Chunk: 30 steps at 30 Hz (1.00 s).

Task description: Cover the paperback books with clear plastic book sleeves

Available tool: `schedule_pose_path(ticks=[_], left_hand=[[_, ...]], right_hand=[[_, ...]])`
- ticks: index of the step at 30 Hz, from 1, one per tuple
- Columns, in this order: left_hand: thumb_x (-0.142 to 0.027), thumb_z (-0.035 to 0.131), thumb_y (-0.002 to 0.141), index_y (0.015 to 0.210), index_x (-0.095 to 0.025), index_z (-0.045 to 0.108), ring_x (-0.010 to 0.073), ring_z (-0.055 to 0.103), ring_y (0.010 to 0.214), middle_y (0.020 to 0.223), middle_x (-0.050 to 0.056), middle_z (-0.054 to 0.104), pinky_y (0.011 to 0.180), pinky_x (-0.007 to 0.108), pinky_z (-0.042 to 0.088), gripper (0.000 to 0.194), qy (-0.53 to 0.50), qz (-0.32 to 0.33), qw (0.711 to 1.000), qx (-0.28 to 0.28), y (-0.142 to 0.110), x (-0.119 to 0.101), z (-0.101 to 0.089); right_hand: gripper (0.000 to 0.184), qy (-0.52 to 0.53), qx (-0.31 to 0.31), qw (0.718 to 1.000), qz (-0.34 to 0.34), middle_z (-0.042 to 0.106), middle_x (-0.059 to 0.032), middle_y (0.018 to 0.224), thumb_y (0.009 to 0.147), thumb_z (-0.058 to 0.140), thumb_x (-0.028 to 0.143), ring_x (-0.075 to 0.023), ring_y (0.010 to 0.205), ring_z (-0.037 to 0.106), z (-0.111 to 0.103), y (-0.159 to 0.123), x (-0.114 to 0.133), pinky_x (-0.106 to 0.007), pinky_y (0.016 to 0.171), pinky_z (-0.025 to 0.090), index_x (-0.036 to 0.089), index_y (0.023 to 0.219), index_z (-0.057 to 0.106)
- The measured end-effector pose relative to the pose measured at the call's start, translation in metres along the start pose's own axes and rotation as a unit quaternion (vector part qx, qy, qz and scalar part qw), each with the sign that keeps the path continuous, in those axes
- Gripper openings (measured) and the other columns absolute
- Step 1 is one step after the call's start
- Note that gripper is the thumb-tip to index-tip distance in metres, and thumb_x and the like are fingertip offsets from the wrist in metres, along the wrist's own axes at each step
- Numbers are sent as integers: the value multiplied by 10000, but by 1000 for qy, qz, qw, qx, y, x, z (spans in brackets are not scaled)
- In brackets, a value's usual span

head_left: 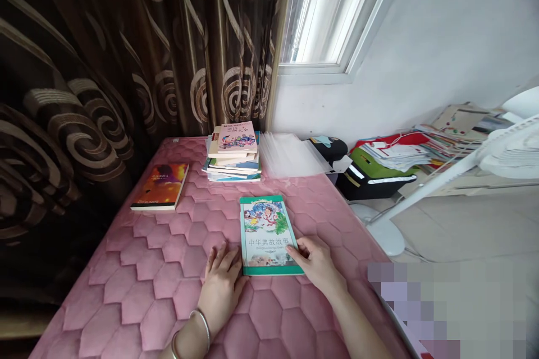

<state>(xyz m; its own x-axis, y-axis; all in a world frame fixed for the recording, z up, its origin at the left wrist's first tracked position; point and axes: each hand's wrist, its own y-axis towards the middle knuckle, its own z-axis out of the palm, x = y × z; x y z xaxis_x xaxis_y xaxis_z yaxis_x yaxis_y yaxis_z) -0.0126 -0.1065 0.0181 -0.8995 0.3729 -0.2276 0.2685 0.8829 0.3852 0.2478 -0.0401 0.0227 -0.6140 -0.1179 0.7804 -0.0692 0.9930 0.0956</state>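
Orange book (162, 186) lies far left on pink mattress (145, 269), small print illegible. Left hand (221, 280) is flat, fingers spread, released, at green-bordered book's (266, 235) left edge; contact unclear. Book stack (234, 151) sits behind, lower covers hidden. Green-bordered book is mid-mattress, face-up. Right hand (318, 262) grasps its right edge, thumb on cover, some fingertips hidden. Fan (438, 174) is cut off right.

On the mattress (147, 291), a book (267, 235) lies between the left hand (221, 286) and the right hand (318, 261), with a second book (160, 188) farther back to the left, a stack of books (234, 151) behind, plastic sheets (290, 155) just right of the stack, and a fan (435, 183) on the floor (467, 230) to the mattress's right.
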Motion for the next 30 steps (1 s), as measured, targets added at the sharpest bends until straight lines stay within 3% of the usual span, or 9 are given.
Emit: schedule_pose_path(ticks=[30], left_hand=[[-219, 529, 880, 1164, -208, 594, 273, 567, 1164, 1212, 74, 647, 1051, 602, 364, 291, 28, 48, 998, 2, -1, -5, 0]], right_hand=[[442, -16, 2, 999, -27, 499, 10, 568, 811, 514, 623, -147, 549, 462, -2, 1, 1, -257, 531, 347, 223, 622, 493]])
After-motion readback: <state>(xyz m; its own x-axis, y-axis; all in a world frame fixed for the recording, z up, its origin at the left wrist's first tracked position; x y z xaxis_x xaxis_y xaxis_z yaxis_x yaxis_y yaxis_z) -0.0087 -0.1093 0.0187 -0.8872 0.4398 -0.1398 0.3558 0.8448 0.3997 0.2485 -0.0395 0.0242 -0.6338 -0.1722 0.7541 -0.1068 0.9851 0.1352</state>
